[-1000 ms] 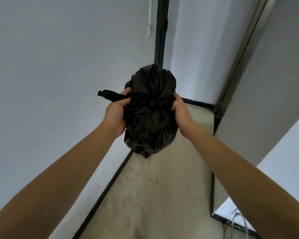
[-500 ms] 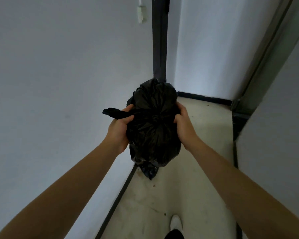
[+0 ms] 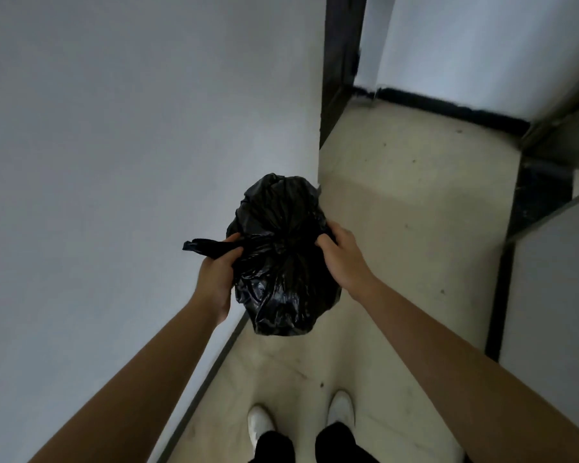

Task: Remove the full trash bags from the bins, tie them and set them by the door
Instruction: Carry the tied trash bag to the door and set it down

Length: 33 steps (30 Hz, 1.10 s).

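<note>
A full black trash bag [image 3: 283, 262] hangs in front of me above the floor, its top gathered into a twisted knot. My left hand [image 3: 216, 279] grips the bag's left side, thumb and fingers pinching a twisted tail of plastic [image 3: 203, 247] that sticks out to the left. My right hand [image 3: 340, 259] holds the bag's right side with curled fingers dug into the gathered plastic. The bag's underside is hidden.
A white wall [image 3: 114, 162] runs close on my left, ending at a dark door frame [image 3: 340, 61]. Pale floor [image 3: 415, 212] stretches ahead with a black skirting [image 3: 448, 110] at the far wall. Another wall and dark frame stand at right [image 3: 542, 295]. My white shoes [image 3: 340, 407] show below.
My head has tilted down, so the floor and my shoes came into view. The bag and both hands sit lower in the view, with the grips unchanged.
</note>
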Each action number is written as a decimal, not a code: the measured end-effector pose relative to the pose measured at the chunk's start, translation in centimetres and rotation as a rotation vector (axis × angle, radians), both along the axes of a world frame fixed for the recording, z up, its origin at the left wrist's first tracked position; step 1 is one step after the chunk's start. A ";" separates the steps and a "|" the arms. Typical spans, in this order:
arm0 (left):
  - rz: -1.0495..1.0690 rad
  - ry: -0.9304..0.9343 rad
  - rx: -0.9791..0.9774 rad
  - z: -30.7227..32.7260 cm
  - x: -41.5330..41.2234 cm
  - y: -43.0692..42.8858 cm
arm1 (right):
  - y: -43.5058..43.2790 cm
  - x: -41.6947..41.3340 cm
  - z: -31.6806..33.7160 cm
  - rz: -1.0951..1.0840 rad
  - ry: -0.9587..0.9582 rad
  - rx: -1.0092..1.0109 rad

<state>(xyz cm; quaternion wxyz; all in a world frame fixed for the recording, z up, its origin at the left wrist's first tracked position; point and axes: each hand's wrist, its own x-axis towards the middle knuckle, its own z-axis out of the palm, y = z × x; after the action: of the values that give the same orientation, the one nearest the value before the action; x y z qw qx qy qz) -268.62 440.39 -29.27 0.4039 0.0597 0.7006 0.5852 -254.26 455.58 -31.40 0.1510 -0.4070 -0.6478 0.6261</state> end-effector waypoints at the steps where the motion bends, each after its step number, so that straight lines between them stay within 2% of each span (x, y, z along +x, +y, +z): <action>1: 0.003 -0.011 -0.025 -2.5 -0.5 0.2 | 0.1 -0.6 -2.7 0.011 -0.028 -0.021; 8: 0.119 -0.205 -0.248 -26.6 -3.1 -1.7 | -4.2 -2.1 -27.6 -0.020 -0.278 -0.171; 12: 0.126 -0.251 -0.411 -40.6 -2.7 -4.2 | -7.9 -2.1 -41.5 -0.028 -0.420 -0.240; 16: 0.091 -0.275 -0.531 -52.3 -2.3 -6.2 | -9.6 -2.6 -52.8 0.040 -0.519 -0.239; 20: 0.096 -0.273 -0.595 -61.4 -2.7 -7.2 | -9.4 -4.0 -61.6 0.131 -0.537 -0.196; 23: 0.109 -0.266 -0.574 -66.4 -3.0 -7.6 | -9.0 -5.0 -66.5 0.117 -0.499 -0.169; 28: 0.104 -0.332 -0.532 -70.2 -3.3 -8.3 | -9.5 -6.0 -68.9 0.124 -0.427 -0.342; 31: 0.052 -0.231 -0.580 -69.0 -3.0 -8.2 | -9.3 -5.3 -66.6 0.156 -0.429 -0.354; 33: -0.012 -0.086 -0.630 -66.6 -3.5 -7.5 | -8.5 -5.0 -64.3 0.176 -0.480 -0.312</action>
<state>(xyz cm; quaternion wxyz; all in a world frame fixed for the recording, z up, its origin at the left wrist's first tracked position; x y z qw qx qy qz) -272.09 432.84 -95.85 0.4351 -0.0890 0.8293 0.3391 -259.29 447.12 -95.66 -0.1258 -0.5039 -0.5939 0.6145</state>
